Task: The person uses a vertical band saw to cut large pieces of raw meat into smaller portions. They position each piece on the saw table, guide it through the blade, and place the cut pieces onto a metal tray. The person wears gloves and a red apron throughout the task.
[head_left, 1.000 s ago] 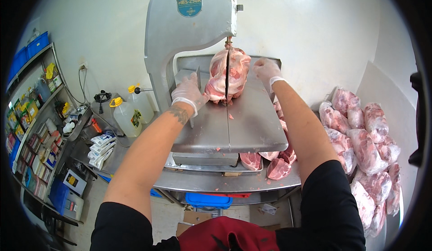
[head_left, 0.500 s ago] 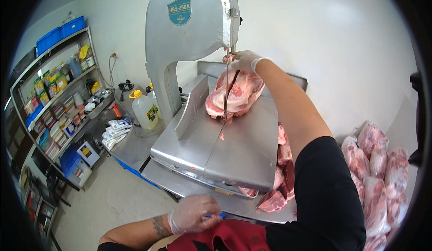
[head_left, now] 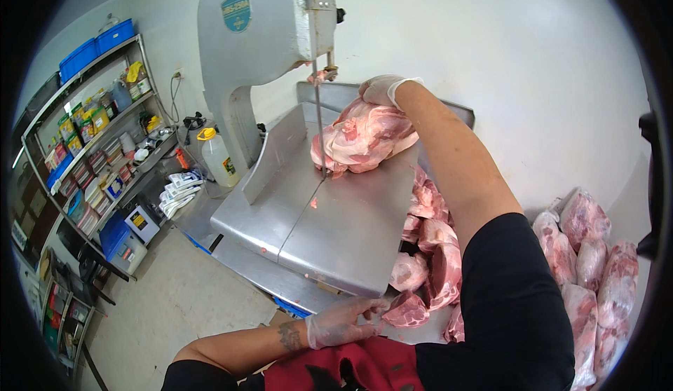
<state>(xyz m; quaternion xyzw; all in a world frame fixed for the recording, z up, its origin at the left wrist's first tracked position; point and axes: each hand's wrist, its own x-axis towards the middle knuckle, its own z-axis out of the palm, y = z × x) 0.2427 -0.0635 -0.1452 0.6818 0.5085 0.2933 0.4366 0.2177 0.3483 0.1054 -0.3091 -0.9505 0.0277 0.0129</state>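
My right hand, in a clear glove, is curled over the far upper side of a big raw piece of meat. The meat lies on the steel table of a bandsaw, right of and close against its thin upright blade; whether they touch I cannot tell. My gloved left hand is low in front of the saw table, fingers apart and holding nothing. Its fingertips come close to a cut chunk of meat. More cut chunks are heaped right of the saw table.
Wrapped meat is piled at the right by the wall. On the left are a shelf rack of jars and boxes, a yellow-capped jug and white packets. Small meat scraps dot the saw table.
My right hand has brought the meat to the right side of the blade, which crossed in front of it before. My left hand has moved right, toward the cut chunks, and its fingers have opened.
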